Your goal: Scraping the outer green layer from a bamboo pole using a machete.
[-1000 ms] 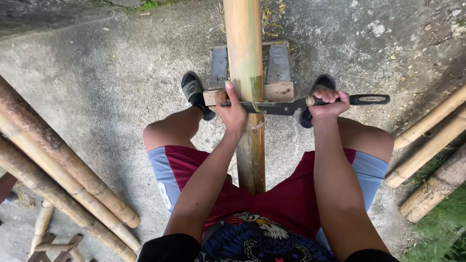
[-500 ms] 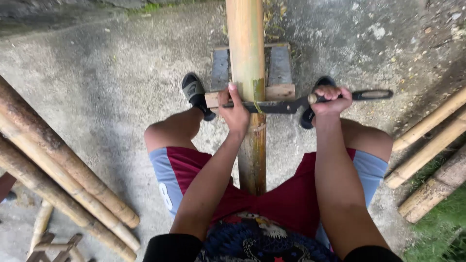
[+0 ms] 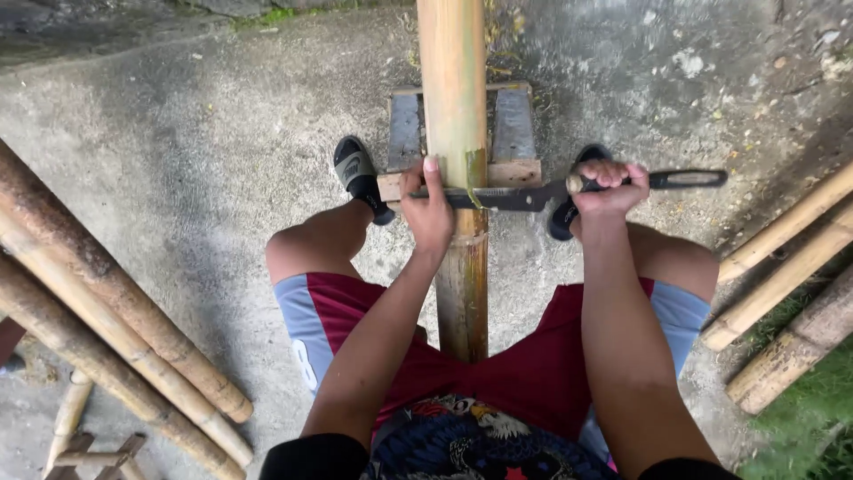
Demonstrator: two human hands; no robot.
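1. A long, round bamboo pole (image 3: 455, 80) runs up the middle of the view. It is smooth and yellow-tan, with a greener, rougher part lower down between the person's knees
2. The pole lies on a small wooden stand (image 3: 514, 124) made of flat grey planks with a pale crossbar. The stand sits on the rough grey concrete ground (image 3: 204, 160)
3. A long knife (image 3: 515, 197) lies flat across the pole. Its blade is dark, thin metal and its handle is dark and long, sticking out to the right
4. The left hand (image 3: 431, 206) presses on the blade end, just left of the pole. Its fingers are together and curled over the back of the blade, with one fingertip touching the pole
5. The right hand (image 3: 607, 187) is a tight fist. Its fingers are clamped around the knife where the blade meets the handle
6. A thin strip seems to be lifting off the pole by the blade, but it is too small to be sure
7. The person sits over the pole in soft red and blue shorts (image 3: 524, 373). Each foot wears a dark slipper (image 3: 357, 173), one on each side of the stand
8. More bamboo poles (image 3: 107, 302) lie on the left, brown and worn, side by side and slanted
9. Other bamboo poles (image 3: 791, 267) lie on the right, near green grass (image 3: 809, 418)
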